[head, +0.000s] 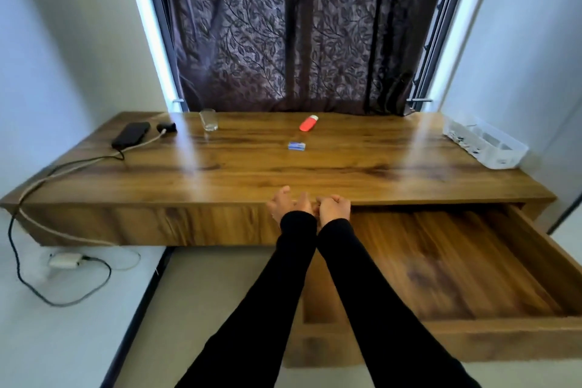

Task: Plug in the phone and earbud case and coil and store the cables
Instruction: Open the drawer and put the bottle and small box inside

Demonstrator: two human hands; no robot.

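A dark phone lies at the desk's back left with a black cable plugged in, which drops off the left edge and loops across the floor to a white charger. Beside the phone sits a black earbud case with a white cable attached, which also runs off the left edge. My left hand and my right hand hover close together over the desk's front edge. The left fingers are relaxed and the right fingers are curled in. Nothing shows in either hand.
A wide drawer stands pulled out at the lower right, motion-blurred. On the wooden desk are a glass, a red object, a small blue box and a white organiser tray at the far right. A dark curtain hangs behind.
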